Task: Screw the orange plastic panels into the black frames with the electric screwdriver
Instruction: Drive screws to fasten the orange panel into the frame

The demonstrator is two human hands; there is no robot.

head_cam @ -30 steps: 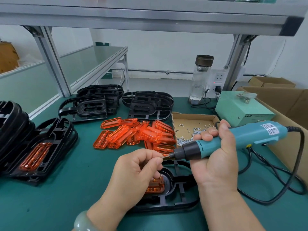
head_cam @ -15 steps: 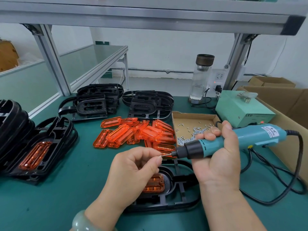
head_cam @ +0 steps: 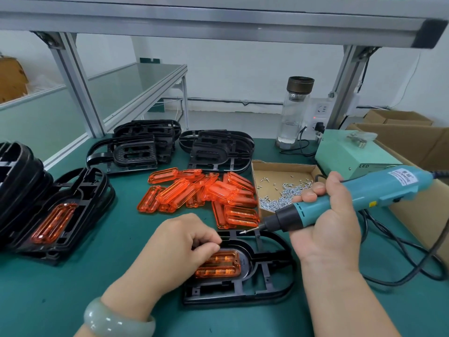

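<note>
A black frame (head_cam: 272, 283) lies on the green mat in front of me with an orange panel (head_cam: 218, 263) seated in it. My left hand (head_cam: 179, 244) rests with curled fingers on the panel's left end, thumb at its upper edge. My right hand (head_cam: 328, 222) grips the teal electric screwdriver (head_cam: 364, 190). The bit points left and slightly down, carrying a small screw (head_cam: 243, 231) just above the frame's far rim, right of my left fingers. Loose orange panels (head_cam: 201, 193) are piled behind the frame.
A shallow cardboard tray of screws (head_cam: 284, 181) sits right of the pile. Bare black frames (head_cam: 136, 152) stand at the back, frames with panels (head_cam: 60, 215) at the left. A glass bottle (head_cam: 295, 113), green power box (head_cam: 345, 152), cardboard boxes and the tool's cable (head_cam: 401, 251) crowd the right.
My left hand left the bit tip, where it had pinched a screw, and dropped onto the panel. The screw stays on the bit. The screwdriver shifted slightly right.
</note>
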